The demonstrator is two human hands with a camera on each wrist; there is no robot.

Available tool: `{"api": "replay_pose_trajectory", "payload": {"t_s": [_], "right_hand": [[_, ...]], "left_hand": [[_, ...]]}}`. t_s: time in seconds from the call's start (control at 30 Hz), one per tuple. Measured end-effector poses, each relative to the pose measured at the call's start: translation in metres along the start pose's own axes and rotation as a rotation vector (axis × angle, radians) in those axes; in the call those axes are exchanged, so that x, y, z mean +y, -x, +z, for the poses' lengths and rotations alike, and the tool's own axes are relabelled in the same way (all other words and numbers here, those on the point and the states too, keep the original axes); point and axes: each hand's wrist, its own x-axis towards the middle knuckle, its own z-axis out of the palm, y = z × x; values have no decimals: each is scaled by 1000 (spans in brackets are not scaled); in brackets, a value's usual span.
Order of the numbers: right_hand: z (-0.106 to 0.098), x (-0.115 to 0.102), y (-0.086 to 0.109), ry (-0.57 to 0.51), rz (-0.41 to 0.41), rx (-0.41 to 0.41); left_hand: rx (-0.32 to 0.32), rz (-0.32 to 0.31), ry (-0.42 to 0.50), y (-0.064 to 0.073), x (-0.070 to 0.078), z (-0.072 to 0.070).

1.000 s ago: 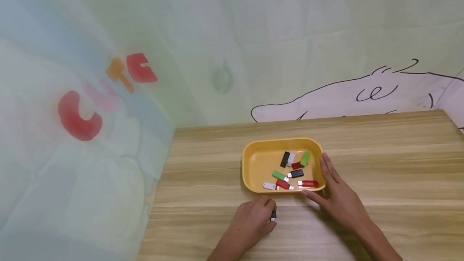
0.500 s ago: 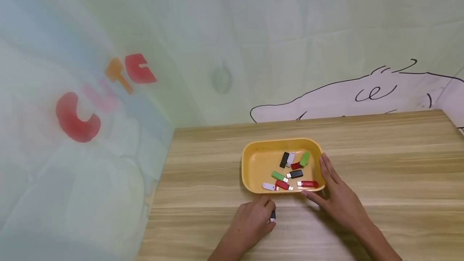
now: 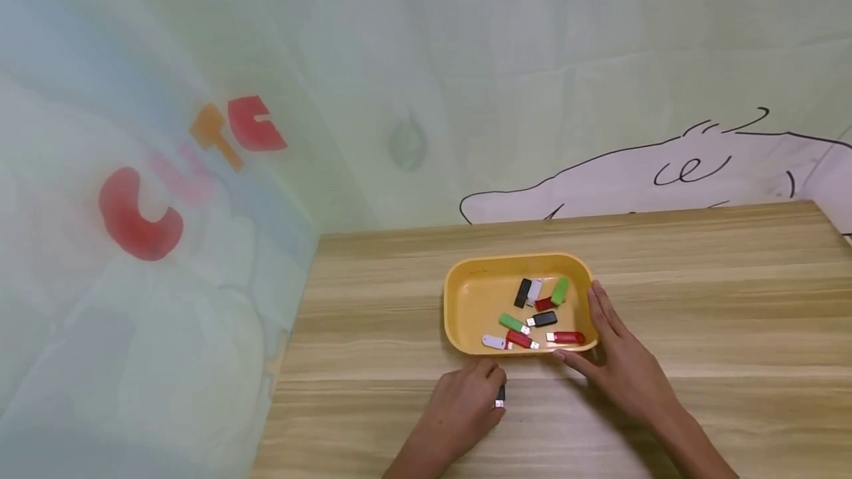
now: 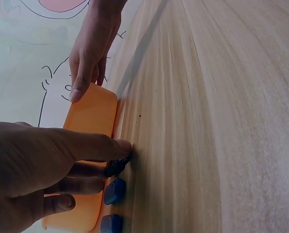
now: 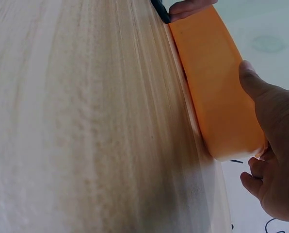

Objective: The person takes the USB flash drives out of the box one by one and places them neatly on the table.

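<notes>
My left hand (image 3: pixel 461 406) pinches a dark USB stick (image 3: pixel 501 393) between thumb and fingers, just in front of a yellow plastic tray (image 3: pixel 474 309). The stick's metal plug points toward me. My right hand (image 3: pixel 626 364) holds the tray's near right corner, with its thumb on the front wall and its fingers along the end. Inside the tray lie several USB sticks, among them a green stick (image 3: pixel 513 323), a red stick (image 3: pixel 566 337) and a black stick (image 3: pixel 542 318). Two blue blocky pieces (image 4: pixel 114 191) show beside my left hand in the left wrist view; what they are is unclear.
A wood-grain table (image 3: pixel 373 294) carries everything and extends to both sides of the tray. Printed cloth (image 3: pixel 373 80) rises behind the table's back edge and along its left side.
</notes>
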Motion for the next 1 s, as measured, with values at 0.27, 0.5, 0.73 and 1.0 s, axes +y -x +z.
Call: {"api": "replay_pose_trajectory", "payload": {"t_s": [0.27,0.5,0.73,1.0], "right_hand": [[-1,2,2,-3,-5,16],[1,2,2,-2,-4,16],[0,2,1,0,-14,17],[0,2,2,0,-15,21]], "left_hand": [[-34,-21,8,-1,3,-1],[-36,-29,19,-1,3,-1],[-38,-35,16,0,3,-3],[-41,-54,26,2,3,-8]]}}
